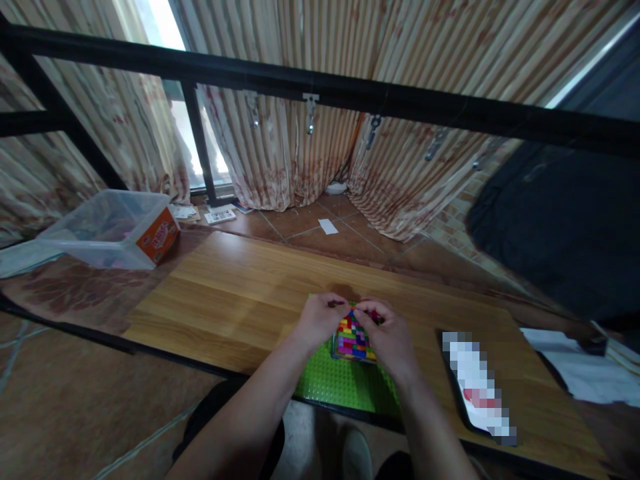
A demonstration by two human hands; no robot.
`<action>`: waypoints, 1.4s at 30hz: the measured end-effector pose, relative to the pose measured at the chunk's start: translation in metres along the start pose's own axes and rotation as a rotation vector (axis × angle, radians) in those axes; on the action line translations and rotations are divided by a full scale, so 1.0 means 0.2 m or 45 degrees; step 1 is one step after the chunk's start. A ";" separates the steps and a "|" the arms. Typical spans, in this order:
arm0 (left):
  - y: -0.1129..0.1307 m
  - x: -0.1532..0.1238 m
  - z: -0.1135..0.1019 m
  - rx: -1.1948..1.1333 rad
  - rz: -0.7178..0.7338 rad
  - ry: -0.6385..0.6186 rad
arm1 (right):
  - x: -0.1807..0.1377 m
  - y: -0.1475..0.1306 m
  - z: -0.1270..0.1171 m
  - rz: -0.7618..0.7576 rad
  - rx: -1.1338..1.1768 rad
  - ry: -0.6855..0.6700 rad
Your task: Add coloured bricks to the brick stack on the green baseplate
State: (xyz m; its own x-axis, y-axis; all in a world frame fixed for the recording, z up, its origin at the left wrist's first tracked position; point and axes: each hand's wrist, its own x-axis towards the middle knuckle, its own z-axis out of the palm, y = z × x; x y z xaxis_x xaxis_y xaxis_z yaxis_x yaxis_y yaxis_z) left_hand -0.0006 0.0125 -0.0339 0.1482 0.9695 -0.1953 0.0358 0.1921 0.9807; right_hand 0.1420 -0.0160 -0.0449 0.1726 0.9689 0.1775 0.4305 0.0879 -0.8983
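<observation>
A multicoloured structure of small toy bricks [353, 340] stands on a green studded baseplate [335, 383] at the near edge of the table. My left hand [325, 317] reaches its back left side, thumb and fingers pinched together. From the right, my right hand [390, 333] comes in with its thumb and forefinger closed too. Their fingertips meet over the far end of the structure, at a small orange and blue toy brick [353, 308]. The fingers cover most of this piece and the structure's right side.
Right of the baseplate, a phone [477, 387] with a blurred screen lies on the wooden table [225, 287]. A clear plastic bin [110, 230] with an orange label stands left. Papers [585, 367] lie far right. A black metal rail [280, 80] crosses before the curtains.
</observation>
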 end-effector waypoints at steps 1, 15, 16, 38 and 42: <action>0.00 0.00 0.00 0.026 0.001 -0.004 | 0.00 0.01 0.00 0.029 0.020 0.002; -0.02 0.02 0.00 0.118 0.031 -0.010 | 0.01 0.04 0.04 0.237 0.229 0.006; -0.02 0.02 0.00 0.130 0.044 -0.010 | 0.01 0.04 0.04 0.241 0.239 0.000; 0.10 0.01 -0.08 -1.045 -0.505 0.052 | 0.05 0.09 -0.05 0.258 0.106 0.201; 0.13 -0.02 -0.08 -1.153 -0.520 0.025 | 0.04 0.04 -0.05 0.164 0.105 0.340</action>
State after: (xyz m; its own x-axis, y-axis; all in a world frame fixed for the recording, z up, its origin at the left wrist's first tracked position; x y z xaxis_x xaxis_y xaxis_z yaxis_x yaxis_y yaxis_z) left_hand -0.0153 0.0161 -0.0081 0.2758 0.8039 -0.5270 -0.6890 0.5476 0.4747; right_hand 0.1562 -0.0097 -0.0468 0.4526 0.8791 0.1497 0.3188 -0.0027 -0.9478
